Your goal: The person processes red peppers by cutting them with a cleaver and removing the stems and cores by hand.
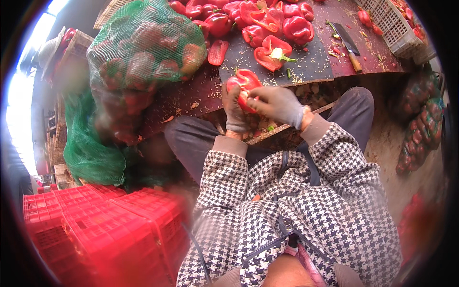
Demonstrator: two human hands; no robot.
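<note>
A cut red bell pepper [246,81] is held up at the table's near edge, its pale inside partly showing. My left hand [233,107], in a dirty work glove, grips it from the left side. The gloved fingers of my right hand [276,104] touch its lower right side; whether they pinch something inside is hidden. Just beyond lies an opened pepper half [274,53] with green stem and seed core, on a dark mat [312,68] strewn with seeds. A flat red pepper piece [218,52] lies to the left.
Whole and cut red peppers [251,18] are heaped at the back. A cleaver [346,43] with a wooden handle rests at the right. A green mesh sack [147,46] full of peppers stands left, above red plastic crates [114,222]. A pale crate [391,28] sits far right.
</note>
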